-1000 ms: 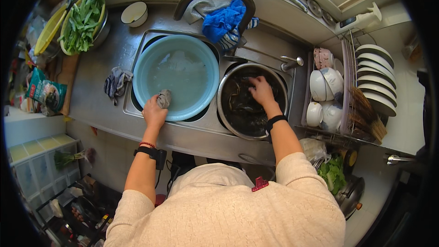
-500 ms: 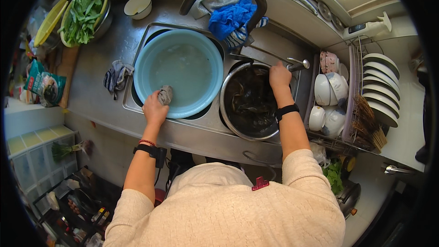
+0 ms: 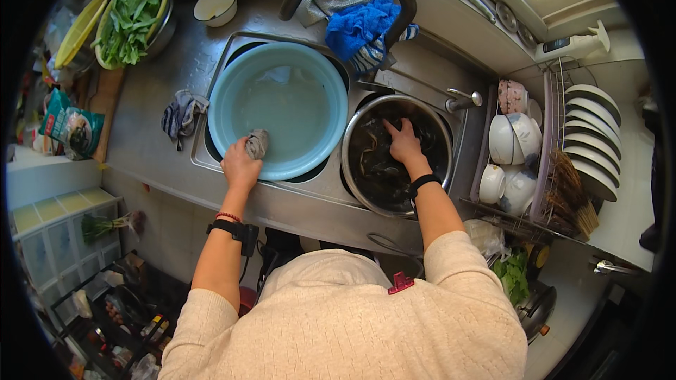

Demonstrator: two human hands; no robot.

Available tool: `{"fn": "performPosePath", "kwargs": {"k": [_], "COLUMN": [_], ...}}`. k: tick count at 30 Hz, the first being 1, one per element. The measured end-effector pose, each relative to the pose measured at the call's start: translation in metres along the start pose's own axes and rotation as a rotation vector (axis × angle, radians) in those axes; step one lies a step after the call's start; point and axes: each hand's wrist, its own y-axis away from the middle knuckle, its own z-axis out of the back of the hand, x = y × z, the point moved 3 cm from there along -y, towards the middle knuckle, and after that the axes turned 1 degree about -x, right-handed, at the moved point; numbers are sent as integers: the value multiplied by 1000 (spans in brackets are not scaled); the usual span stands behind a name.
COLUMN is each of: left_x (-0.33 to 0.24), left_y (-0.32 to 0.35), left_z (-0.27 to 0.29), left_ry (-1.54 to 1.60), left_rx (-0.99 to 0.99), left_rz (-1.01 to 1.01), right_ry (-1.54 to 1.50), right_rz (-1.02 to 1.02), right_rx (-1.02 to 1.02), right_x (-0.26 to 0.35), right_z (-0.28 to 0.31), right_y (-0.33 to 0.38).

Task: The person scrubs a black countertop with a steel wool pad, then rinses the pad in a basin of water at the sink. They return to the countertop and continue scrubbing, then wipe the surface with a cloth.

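The steel worktop [image 3: 144, 151] carries a broad blue basin [image 3: 218, 109] of cloudy water, left of its middle and close to the front edge. Toward the right edge sits a smaller steel bowl [image 3: 447, 148] with dark, wet pieces [image 3: 374, 158] inside. The right hand [image 3: 405, 145] dips there, fingers spread; at the basin's front rim, the left hand [image 3: 241, 167] clasps a crumpled grey cloth [image 3: 258, 143].
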Motion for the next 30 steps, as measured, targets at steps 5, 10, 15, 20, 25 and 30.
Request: {"fn": "performPosePath", "kwargs": {"k": [5, 10, 15, 20, 25, 30], "left_x": [-1, 0, 1, -9, -5, -2], "left_y": [-1, -3, -1, -3, -3, -2], "left_z": [0, -1, -2, 4, 0, -1], "left_ry": [-35, -46, -33, -23, -33, -46], "left_rx": [1, 2, -1, 27, 29, 43], "left_rz": [6, 5, 23, 14, 26, 43], "right_ry": [125, 167, 162, 96, -240, -445], "right_rz": [-176, 12, 132, -51, -95, -105], "right_rx": [167, 154, 182, 183, -8, -294], "right_x": [14, 33, 65, 18, -13, -13], "right_z": [5, 34, 46, -13, 28, 94], "right_y": [-12, -25, 30, 15, 22, 51]}}
